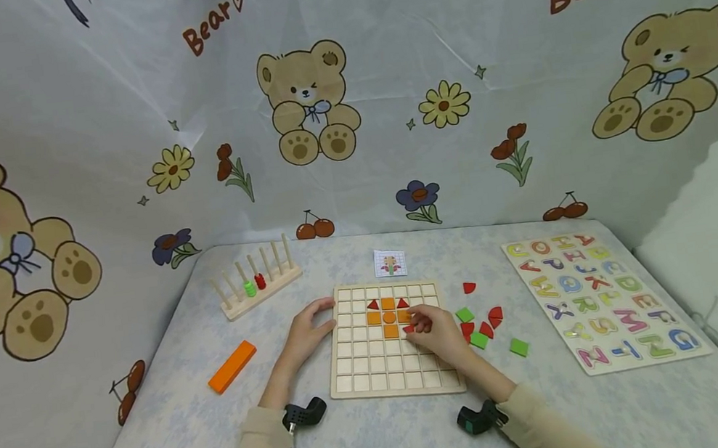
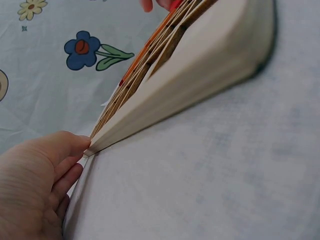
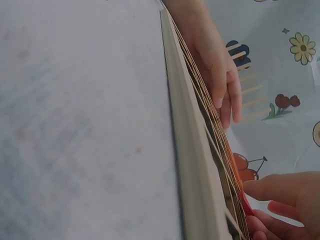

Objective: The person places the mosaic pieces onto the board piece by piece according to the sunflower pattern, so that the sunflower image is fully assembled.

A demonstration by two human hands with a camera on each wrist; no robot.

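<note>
A square wooden grid board [image 1: 363, 383] lies on the table. My right hand [image 1: 437, 332] is over its right half, thumb and fingers pinching a small red piece [image 3: 246, 205], whose shape is partly hidden by the fingers. Beside it on the grid are orange squares [image 1: 388, 303] around an orange disc [image 1: 389, 317], with a red triangular piece [image 1: 373, 305] at the upper left and another at the upper right. My left hand [image 1: 305, 337] touches the board's left edge with its fingers extended; in the left wrist view its thumb [image 2: 75, 144] rests at the board's corner.
Several loose red pieces [image 1: 496, 315] and green squares [image 1: 519, 346] lie right of the board. A pattern card [image 1: 390, 263] is behind it. An alphabet board [image 1: 570, 326] stands far right; a peg rack [image 1: 264, 291] and an orange block [image 1: 232, 367] are left.
</note>
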